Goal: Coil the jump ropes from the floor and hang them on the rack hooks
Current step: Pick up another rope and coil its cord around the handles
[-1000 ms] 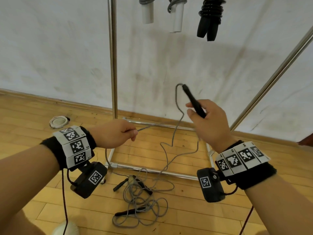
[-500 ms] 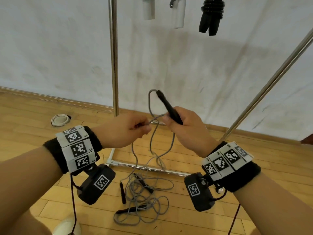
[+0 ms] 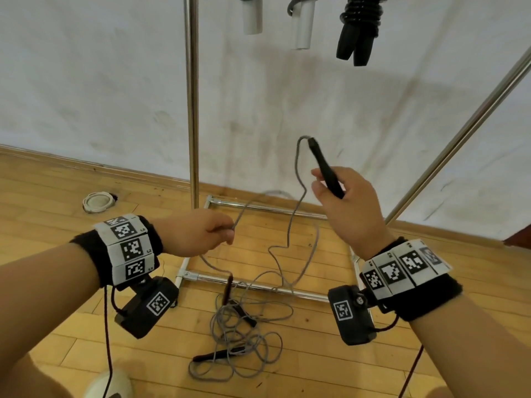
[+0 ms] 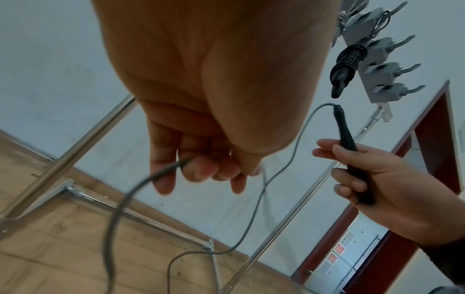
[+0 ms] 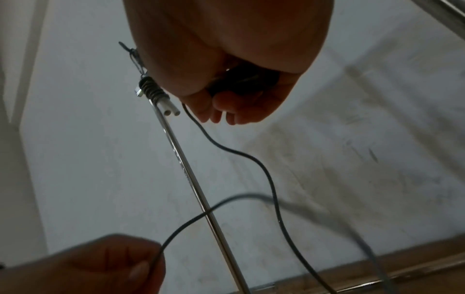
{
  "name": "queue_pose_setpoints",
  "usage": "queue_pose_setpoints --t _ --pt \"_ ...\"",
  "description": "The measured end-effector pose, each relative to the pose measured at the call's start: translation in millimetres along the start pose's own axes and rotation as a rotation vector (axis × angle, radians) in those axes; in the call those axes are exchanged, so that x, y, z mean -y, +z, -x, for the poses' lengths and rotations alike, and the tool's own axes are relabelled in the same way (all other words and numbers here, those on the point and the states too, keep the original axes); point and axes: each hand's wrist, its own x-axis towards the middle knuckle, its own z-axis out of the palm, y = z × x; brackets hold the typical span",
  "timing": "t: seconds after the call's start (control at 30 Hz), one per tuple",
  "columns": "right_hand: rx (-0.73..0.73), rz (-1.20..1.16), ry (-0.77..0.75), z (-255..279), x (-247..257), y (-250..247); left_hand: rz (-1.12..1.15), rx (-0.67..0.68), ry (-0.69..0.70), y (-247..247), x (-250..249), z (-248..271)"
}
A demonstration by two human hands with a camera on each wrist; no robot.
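Observation:
A grey jump rope cord point(image 3: 296, 222) runs from a black handle point(image 3: 326, 170) that my right hand point(image 3: 330, 185) grips upright at chest height. My left hand point(image 3: 227, 229), lower and to the left, pinches the same cord point(image 4: 141, 187) between thumb and fingers. The slack hangs in a loop between the hands and drops to a tangled pile of grey ropes with black handles point(image 3: 238, 337) on the floor. In the right wrist view the handle point(image 5: 246, 79) sits in my curled fingers, and the cord point(image 5: 266, 175) trails down towards the left hand point(image 5: 113, 264).
The rack's steel upright point(image 3: 192, 96) and its floor frame point(image 3: 253, 285) stand just ahead. Coiled ropes hang above: two white handles point(image 3: 300, 24) and a black coil point(image 3: 359, 24). Several bare hooks point(image 4: 402, 69) show beside it. A white ring point(image 3: 96, 201) lies by the wall.
Half a second ago the hands were close together at the cord; now they have drawn apart, the right hand up and right with the handle, the left hand sliding down-left along the cord.

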Motion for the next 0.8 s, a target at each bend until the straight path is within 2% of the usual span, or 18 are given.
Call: queue_pose_setpoints --t 0.17,0.27,0.37,0.53,0.6,0.67,0.8 --pt "0.276 0.063 -0.053 16 5 19 -0.005 -0.107 0.099 -2 -16 -1" --pt "0.466 0.059 -0.069 24 9 33 0.069 -0.26 0.184 -8 -29 3" --pt "0.488 0.095 -0.087 24 12 38 0.107 -0.331 0.226 -14 -35 8" --pt "0.598 0.006 -0.11 22 16 38 0.129 -0.314 0.211 -14 -31 11" --pt "0.577 0.022 -0.116 22 17 39 0.067 -0.283 0.188 -14 -27 11" --pt "0.501 -0.009 -0.106 20 18 37 -0.009 -0.236 0.159 -16 -20 11" --pt "0.322 -0.117 -0.095 13 23 25 -0.009 -0.187 0.065 -15 -3 10"
